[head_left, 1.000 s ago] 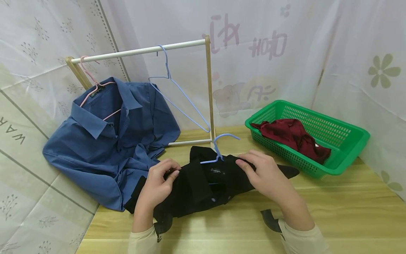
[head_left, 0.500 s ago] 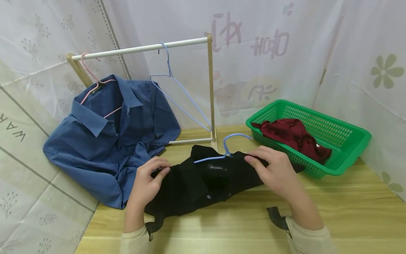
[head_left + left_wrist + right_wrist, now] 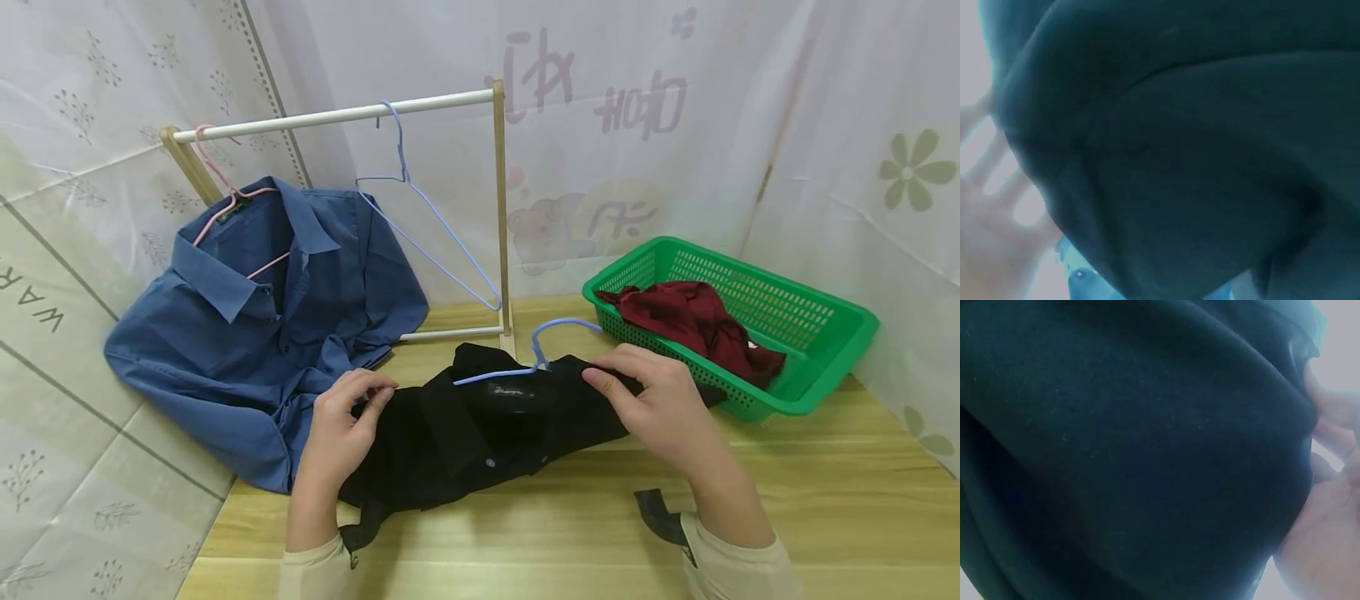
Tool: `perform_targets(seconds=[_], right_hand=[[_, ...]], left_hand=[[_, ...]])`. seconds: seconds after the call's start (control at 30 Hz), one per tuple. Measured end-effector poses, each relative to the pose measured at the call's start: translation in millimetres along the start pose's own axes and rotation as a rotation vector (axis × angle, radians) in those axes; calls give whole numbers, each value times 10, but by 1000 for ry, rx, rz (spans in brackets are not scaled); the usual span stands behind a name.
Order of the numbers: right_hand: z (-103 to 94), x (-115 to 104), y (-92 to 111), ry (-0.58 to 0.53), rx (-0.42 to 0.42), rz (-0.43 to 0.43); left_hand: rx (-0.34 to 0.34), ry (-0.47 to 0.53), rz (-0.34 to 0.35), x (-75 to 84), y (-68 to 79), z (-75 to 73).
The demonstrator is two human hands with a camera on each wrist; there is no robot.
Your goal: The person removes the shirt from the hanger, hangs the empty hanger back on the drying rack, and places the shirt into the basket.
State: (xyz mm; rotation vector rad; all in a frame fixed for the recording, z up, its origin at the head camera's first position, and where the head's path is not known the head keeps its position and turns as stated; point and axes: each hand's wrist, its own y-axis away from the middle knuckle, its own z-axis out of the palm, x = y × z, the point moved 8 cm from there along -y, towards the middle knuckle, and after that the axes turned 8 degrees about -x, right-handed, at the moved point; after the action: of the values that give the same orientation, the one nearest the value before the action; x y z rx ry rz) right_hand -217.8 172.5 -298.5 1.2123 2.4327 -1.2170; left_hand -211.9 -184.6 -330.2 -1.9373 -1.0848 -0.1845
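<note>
A black collared shirt (image 3: pixel 457 446) spreads between the two hands over the table front. Its neck label and two buttons show. A blue hanger (image 3: pixel 542 346) sits in the collar, its hook curving up to the right; the rest of it is hidden inside the cloth. At the shirt's left shoulder side my left hand (image 3: pixel 343 425) pinches the fabric between thumb and fingers. My right hand (image 3: pixel 660 404) pinches the opposite shoulder from above. Dark cloth (image 3: pixel 1197 169) fills most of the left wrist view, and black fabric (image 3: pixel 1147 450) does so in the right wrist view.
A rack with a white rail (image 3: pixel 337 117) stands at the back left. From it hang a blue shirt (image 3: pixel 225 350) on a pink hanger (image 3: pixel 217 171) and a bare blue hanger (image 3: pixel 442 225). A green basket (image 3: pixel 832 333) with a dark red garment (image 3: pixel 690 325) is at right.
Both hands have moved apart, the left one leftward and the right one rightward, stretching the black shirt's shoulders wider. The blue hanger's hook has shifted right and turned a little.
</note>
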Motion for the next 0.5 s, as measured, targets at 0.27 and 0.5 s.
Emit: perform_targets(seconds=[0.27,0.5], right_hand=[[-38,22,-20,9,21,116],[-73,2,-3,-3,33,121]], left_hand=[[139,-120,223,403,-16,16],[186,-178,250,417,-16,77]])
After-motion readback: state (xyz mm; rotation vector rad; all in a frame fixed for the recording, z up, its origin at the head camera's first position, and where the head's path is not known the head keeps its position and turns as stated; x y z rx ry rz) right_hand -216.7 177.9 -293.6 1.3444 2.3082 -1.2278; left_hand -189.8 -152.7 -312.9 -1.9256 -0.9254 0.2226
